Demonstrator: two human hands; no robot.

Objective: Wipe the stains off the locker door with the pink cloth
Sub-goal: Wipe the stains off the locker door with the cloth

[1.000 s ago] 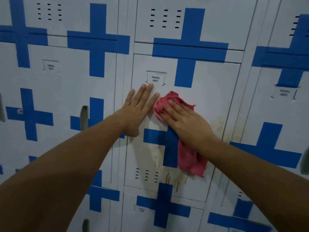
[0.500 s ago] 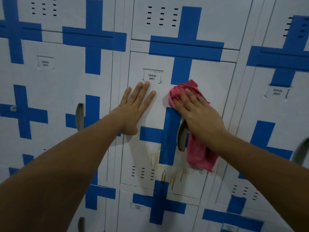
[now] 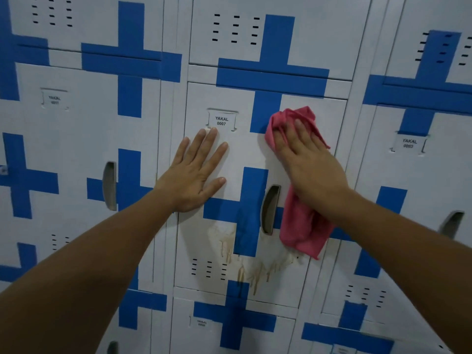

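The white locker door (image 3: 245, 149) labelled YAKAL 0007 fills the middle of the view, with blue cross tape on it. My right hand (image 3: 309, 162) presses the pink cloth (image 3: 301, 226) flat against the door's upper right; the cloth's top bunches above my fingers and its tail hangs down past the recessed handle (image 3: 269, 210). My left hand (image 3: 196, 172) lies flat on the door's left side, fingers spread, fingertips just under the label (image 3: 221, 121). Brownish drip stains (image 3: 245, 267) run across the door's lower part, around the vent slots.
Neighbouring white lockers with blue crosses stand to the left (image 3: 76, 149), right (image 3: 413, 162), above (image 3: 255, 34) and below (image 3: 229, 328). Each has its own recessed handle and label. Both of my forearms reach in from the bottom corners.
My right hand has slid the cloth from the door's middle up and right to the upper right corner. My left hand has stayed flat in place.
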